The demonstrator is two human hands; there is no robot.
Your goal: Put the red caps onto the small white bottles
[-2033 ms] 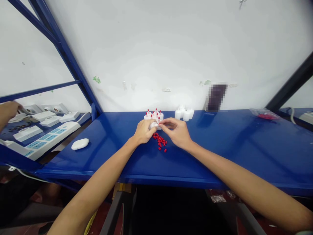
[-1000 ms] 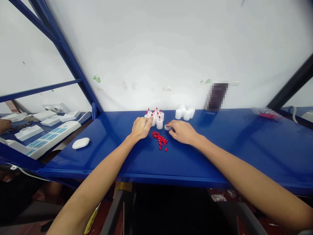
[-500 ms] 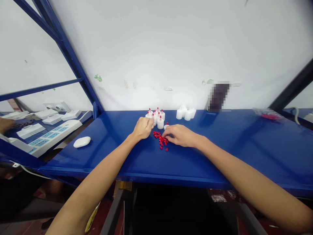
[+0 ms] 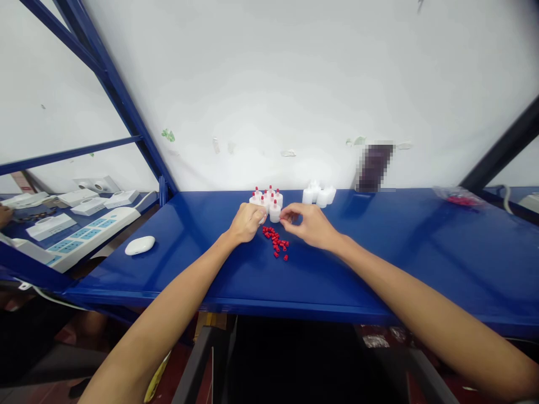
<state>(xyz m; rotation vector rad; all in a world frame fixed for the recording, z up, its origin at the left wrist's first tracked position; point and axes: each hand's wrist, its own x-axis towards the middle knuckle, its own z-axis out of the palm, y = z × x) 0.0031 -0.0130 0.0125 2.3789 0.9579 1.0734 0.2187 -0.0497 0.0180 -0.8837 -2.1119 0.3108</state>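
Several small white bottles with red tips [image 4: 275, 213] stand upright in a cluster near the middle of the blue table. My left hand [image 4: 246, 223] is closed at the front left of this cluster; whatever its curled fingers hold is hidden. On the other side, my right hand [image 4: 309, 224] has thumb and forefinger pinched beside the front bottle. What lies between those fingertips is too small to make out. Loose red caps [image 4: 275, 240] are scattered on the table between my hands, nearer to me than the bottles.
More white bottles without red tips [image 4: 319, 194] stand near the wall. A white rounded case [image 4: 140, 245] lies at left. Beyond the blue frame are a power strip [image 4: 90, 233] and white boxes, with another person's hand [image 4: 5, 215]. A clear bag with red contents [image 4: 458, 199] lies at far right.
My right hand has lifted off the loose red caps and moved slightly up and away, beside the front bottle. The red-tipped bottle by its fingers no longer shows. My left hand stays nearly still.
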